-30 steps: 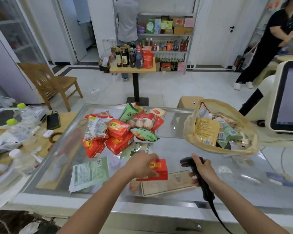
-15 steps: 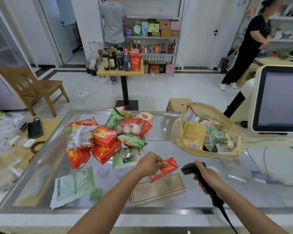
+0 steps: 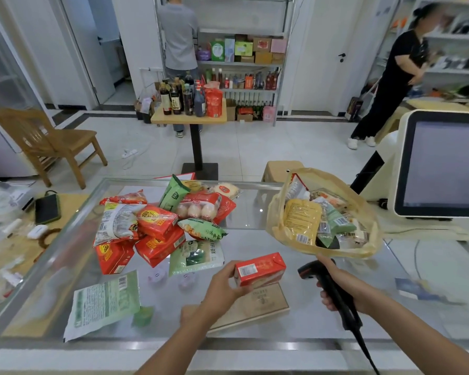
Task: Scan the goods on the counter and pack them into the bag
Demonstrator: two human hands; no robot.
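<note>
My left hand point(image 3: 224, 288) grips a small red box point(image 3: 260, 268) by its left end and holds it above the glass counter point(image 3: 255, 217), barcode side turned toward me. Just right of the box, my right hand point(image 3: 341, 286) grips the black handheld scanner point(image 3: 328, 285), whose head points left at the box. Behind the scanner stands the open tan plastic bag point(image 3: 368, 212) with several packets inside. A pile of red and green snack packets point(image 3: 157, 228) lies on the counter's left half.
A flat green-and-white packet point(image 3: 103, 304) lies near the front left edge. A checkout screen point(image 3: 441, 163) stands at the right. A cluttered side table with a phone point(image 3: 47, 208) is left of the counter. Two people stand by the shelves beyond.
My left hand has turned the red box from edge-on to barcode side up and lifted it slightly rightward toward the scanner. The scanner hand has stayed nearly in place.
</note>
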